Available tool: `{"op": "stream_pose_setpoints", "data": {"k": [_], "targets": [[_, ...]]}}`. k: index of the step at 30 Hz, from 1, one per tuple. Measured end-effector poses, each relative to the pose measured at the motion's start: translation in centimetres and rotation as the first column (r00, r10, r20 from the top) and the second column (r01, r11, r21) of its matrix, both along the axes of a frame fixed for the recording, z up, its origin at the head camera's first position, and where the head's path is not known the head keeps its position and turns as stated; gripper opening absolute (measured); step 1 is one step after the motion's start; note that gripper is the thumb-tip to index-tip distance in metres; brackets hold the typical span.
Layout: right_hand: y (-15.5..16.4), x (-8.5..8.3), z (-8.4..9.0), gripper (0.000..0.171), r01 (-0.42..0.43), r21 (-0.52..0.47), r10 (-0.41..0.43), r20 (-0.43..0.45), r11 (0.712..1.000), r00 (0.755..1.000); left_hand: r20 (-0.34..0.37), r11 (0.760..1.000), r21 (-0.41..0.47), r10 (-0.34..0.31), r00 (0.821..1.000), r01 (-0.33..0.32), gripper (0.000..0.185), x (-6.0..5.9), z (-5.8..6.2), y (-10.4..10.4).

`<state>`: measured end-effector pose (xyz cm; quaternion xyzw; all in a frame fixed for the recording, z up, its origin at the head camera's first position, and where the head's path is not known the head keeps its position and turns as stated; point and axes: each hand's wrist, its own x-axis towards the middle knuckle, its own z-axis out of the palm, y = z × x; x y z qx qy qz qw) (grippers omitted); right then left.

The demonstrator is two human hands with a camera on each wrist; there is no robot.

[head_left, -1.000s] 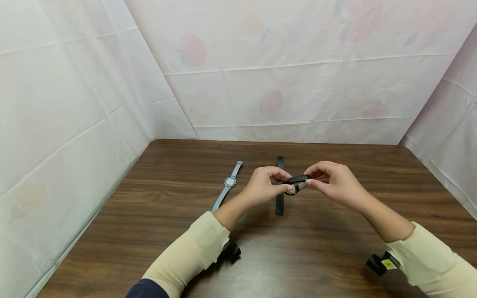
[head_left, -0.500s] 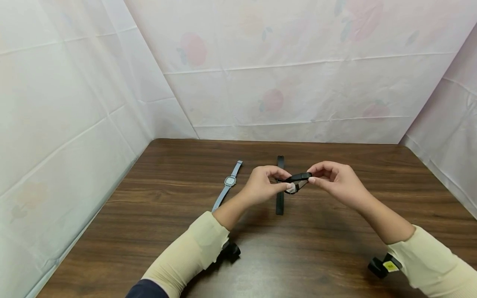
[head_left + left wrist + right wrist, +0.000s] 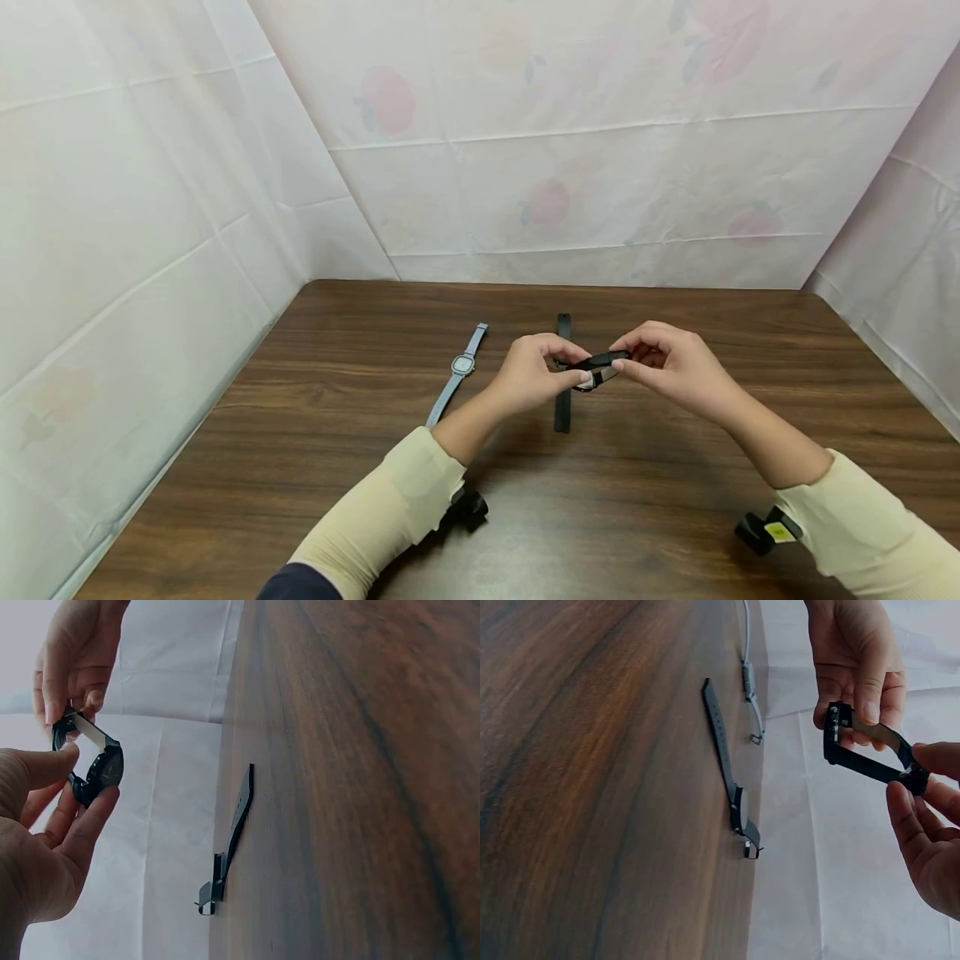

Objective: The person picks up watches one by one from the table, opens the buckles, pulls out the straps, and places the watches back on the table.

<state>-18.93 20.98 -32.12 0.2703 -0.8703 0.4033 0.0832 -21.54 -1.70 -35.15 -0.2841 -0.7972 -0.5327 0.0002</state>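
Observation:
Above the table, both hands hold a black wristwatch (image 3: 600,361) whose strap is bent into a loop. My left hand (image 3: 528,375) pinches it at the case end, thumb on the near side. In the left wrist view the round dial (image 3: 112,766) faces away from the loop's inside, which looks pale along one strap. My right hand (image 3: 678,367) pinches the strap's other end around the buckle; its fingertips hide most of the fastening. Beneath them a second black watch (image 3: 562,414) lies stretched out on the table, partly covered by my left hand in the head view.
A light blue watch (image 3: 462,365) with a squarish face lies left of my left hand, its lower strap behind the wrist. The brown wooden table (image 3: 315,467) meets a pale printed curtain (image 3: 480,192) at the back. Small black cameras (image 3: 467,510) hang below both sleeves.
My right hand shifted slightly right, then back left, still pinching the strap end. The held loop looks a little flatter now. My left hand has barely moved; the watches on the table are unmoved.

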Motion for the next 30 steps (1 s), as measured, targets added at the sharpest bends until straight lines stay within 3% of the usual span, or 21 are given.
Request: {"op": "stream_pose_setpoints", "data": {"k": [7, 15, 30], "targets": [[-0.15, 0.17, 0.13, 0.013, -0.02, 0.017, 0.02, -0.02, 1.0, 1.0, 0.034, 1.0, 0.011, 0.007, 0.999, -0.007, 0.016, 0.28, 0.15, -0.25], [0.34, 0.22, -0.18, 0.012, 0.036, -0.037, -0.034, 0.037, 0.999, 0.999, 0.045, 1.0, 0.002, 0.027, 0.999, -0.027, 0.015, 0.31, -0.07, -0.47], [0.59, 0.34, -0.25, 0.016, 0.038, -0.165, -0.009, 0.174, 0.986, 0.985, 0.043, 0.999, 0.013, 0.043, 0.998, -0.043, 0.015, 0.23, -0.17, -0.64]]}}
